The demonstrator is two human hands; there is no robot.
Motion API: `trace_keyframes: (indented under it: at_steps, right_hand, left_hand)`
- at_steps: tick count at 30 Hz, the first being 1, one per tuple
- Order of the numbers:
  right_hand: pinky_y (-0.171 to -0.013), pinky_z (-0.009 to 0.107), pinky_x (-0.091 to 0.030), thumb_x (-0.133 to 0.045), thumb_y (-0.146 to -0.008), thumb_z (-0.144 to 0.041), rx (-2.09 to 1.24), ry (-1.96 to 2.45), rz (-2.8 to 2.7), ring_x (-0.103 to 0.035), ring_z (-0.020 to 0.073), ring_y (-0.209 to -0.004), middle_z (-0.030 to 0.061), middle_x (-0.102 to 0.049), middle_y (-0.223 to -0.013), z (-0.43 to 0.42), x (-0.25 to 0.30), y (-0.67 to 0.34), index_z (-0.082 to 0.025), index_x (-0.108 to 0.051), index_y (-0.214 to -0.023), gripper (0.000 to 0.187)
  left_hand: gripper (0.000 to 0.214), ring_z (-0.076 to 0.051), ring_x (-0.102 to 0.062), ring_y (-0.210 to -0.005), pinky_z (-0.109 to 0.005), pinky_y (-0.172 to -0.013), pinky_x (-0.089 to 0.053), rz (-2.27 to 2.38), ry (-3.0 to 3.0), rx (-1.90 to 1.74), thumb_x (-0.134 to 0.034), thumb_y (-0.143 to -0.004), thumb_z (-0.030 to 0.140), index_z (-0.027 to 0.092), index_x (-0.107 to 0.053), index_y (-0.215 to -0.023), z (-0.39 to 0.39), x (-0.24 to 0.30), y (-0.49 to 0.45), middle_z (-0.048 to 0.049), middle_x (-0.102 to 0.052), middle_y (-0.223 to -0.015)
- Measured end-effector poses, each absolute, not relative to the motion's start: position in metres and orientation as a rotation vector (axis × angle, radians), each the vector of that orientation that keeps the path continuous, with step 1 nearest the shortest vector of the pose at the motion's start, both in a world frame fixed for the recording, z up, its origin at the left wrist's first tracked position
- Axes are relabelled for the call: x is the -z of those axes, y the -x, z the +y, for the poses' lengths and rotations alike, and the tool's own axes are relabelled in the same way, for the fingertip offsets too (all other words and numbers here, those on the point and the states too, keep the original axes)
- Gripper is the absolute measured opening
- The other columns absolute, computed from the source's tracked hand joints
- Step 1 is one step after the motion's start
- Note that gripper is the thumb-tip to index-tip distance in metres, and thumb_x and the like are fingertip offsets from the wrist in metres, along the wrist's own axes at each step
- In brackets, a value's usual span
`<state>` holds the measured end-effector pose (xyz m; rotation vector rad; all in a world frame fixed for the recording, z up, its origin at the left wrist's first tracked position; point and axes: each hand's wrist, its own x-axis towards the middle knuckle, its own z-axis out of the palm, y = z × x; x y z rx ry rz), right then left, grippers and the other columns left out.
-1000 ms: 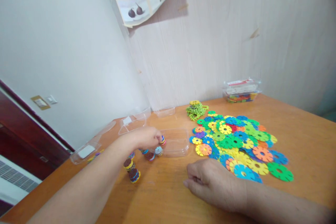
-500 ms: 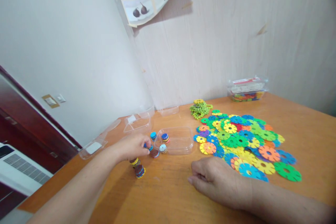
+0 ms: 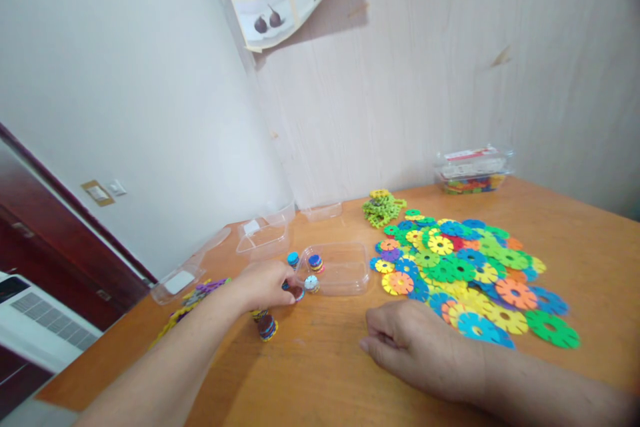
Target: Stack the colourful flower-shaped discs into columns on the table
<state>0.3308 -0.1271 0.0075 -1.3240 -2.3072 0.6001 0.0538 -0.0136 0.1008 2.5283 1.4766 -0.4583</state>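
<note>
My left hand [image 3: 267, 285] reaches over the table, thumb and fingers closed around a brown-topped stack of small round discs [image 3: 298, 293], which it partly hides. Close by are a blue-topped stack [image 3: 293, 258], and a white-topped stack [image 3: 311, 283] and a dark-blue-topped stack [image 3: 315, 262] at the left end of a clear plastic tray [image 3: 345, 270]. Another brown-topped stack [image 3: 267, 327] stands below the wrist, with a yellow-and-dark one [image 3: 259, 314] partly covered. My right hand [image 3: 407, 340] rests on the table, fingers curled in; whatever they hold, if anything, is hidden.
Notched flower-shaped plastic discs [image 3: 460, 267] spread across the right side in many colours. Behind them are a green pile of pieces [image 3: 383, 208] and a lidded clear box [image 3: 473, 170]. Clear containers [image 3: 263, 237] stand along the wall; purple and yellow pieces [image 3: 200, 293] lie behind my left forearm.
My left hand has moved a little to the right, from a blue stack onto the brown-topped one. Purple and yellow pieces now show behind the forearm. My right hand stays put.
</note>
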Motion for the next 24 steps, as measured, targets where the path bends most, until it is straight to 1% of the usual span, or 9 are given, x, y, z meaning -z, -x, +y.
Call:
trace_keyframes:
  at_steps: [5, 8, 10, 12, 15, 18, 21, 24]
  right_hand:
    - [-0.054, 0.024, -0.026, -0.052, -0.093, -0.036, -0.606, 1.319, -2.301, -0.049, 0.0102, -0.057, -0.0015, -0.062, -0.066, -0.128, -0.009, -0.33, -0.02, -0.057, -0.071, 0.028]
    - [-0.054, 0.024, -0.026, -0.052, -0.093, -0.036, -0.606, 1.308, -2.302, -0.048, 0.0098, -0.057, -0.0022, -0.062, -0.066, -0.128, -0.009, -0.33, -0.02, -0.056, -0.071, 0.027]
    - [-0.054, 0.024, -0.026, -0.052, -0.093, -0.036, -0.602, 1.295, -2.299, -0.047, 0.0095, -0.057, -0.0027, -0.061, -0.066, -0.128, -0.009, -0.33, -0.02, -0.056, -0.071, 0.027]
    - [-0.054, 0.024, -0.025, -0.053, -0.092, -0.035, -0.595, 1.286, -2.298, -0.046, 0.0093, -0.057, -0.0031, -0.06, -0.065, -0.128, -0.01, -0.331, -0.02, -0.055, -0.07, 0.027]
    - [-0.053, 0.023, -0.024, -0.053, -0.092, -0.035, -0.59, 1.288, -2.298, -0.045, 0.009, -0.056, -0.0033, -0.058, -0.064, -0.128, -0.01, -0.331, -0.02, -0.055, -0.07, 0.027]
    - [-0.052, 0.024, -0.025, -0.053, -0.092, -0.035, -0.584, 1.301, -2.297, -0.045, 0.0093, -0.056, -0.003, -0.059, -0.064, -0.128, -0.009, -0.331, -0.02, -0.056, -0.07, 0.027]
    - [-0.053, 0.024, -0.025, -0.053, -0.092, -0.036, -0.58, 1.301, -2.299, -0.046, 0.0093, -0.056, -0.003, -0.059, -0.064, -0.128, -0.01, -0.331, -0.02, -0.056, -0.07, 0.027]
    - [-0.053, 0.024, -0.025, -0.053, -0.092, -0.035, -0.589, 1.311, -2.3, -0.045, 0.0093, -0.056, -0.0028, -0.059, -0.064, -0.128, -0.011, -0.33, -0.02, -0.056, -0.07, 0.027]
  left_hand:
    - [0.021, -0.015, -0.058, -0.068, -0.023, -0.058, -0.034, 1.496, -2.521, 0.434, -0.06, -0.072, 0.031, 0.025, -0.076, -0.084, -0.012, -0.095, -0.054, 0.001, -0.066, -0.074]
    - [0.025, -0.014, -0.058, -0.069, -0.023, -0.059, -0.034, 1.484, -2.506, 0.388, -0.058, -0.071, 0.026, 0.027, -0.078, -0.086, -0.015, -0.099, -0.052, 0.0013, -0.068, -0.076]
    - [0.028, -0.014, -0.056, -0.065, -0.023, -0.057, -0.032, 1.493, -2.462, 0.375, -0.056, -0.071, 0.026, 0.028, -0.078, -0.087, -0.017, -0.106, -0.048, 0.0022, -0.067, -0.073]
    - [0.028, -0.013, -0.052, -0.058, -0.023, -0.054, -0.03, 1.541, -2.403, 0.324, -0.056, -0.072, 0.03, 0.028, -0.078, -0.088, -0.017, -0.114, -0.044, 0.0027, -0.063, -0.066]
    - [0.031, -0.013, -0.051, -0.056, -0.022, -0.055, -0.033, 1.621, -2.368, 0.134, -0.059, -0.072, 0.041, 0.024, -0.078, -0.09, -0.014, -0.124, -0.041, 0.0031, -0.06, -0.059]
    - [0.034, -0.013, -0.053, -0.059, -0.022, -0.058, -0.037, 1.604, -2.403, 0.057, -0.061, -0.071, 0.044, 0.023, -0.077, -0.093, -0.009, -0.129, -0.049, 0.0029, -0.063, -0.063]
    - [0.031, -0.013, -0.055, -0.062, -0.021, -0.059, -0.039, 1.507, -2.425, 0.064, -0.063, -0.07, 0.043, 0.023, -0.077, -0.088, -0.004, -0.128, -0.064, 0.0022, -0.066, -0.067]
    - [0.028, -0.013, -0.056, -0.063, -0.021, -0.059, -0.04, 1.453, -2.373, 0.13, -0.067, -0.068, 0.044, 0.023, -0.077, -0.084, 0.002, -0.124, -0.074, 0.0018, -0.067, -0.067]
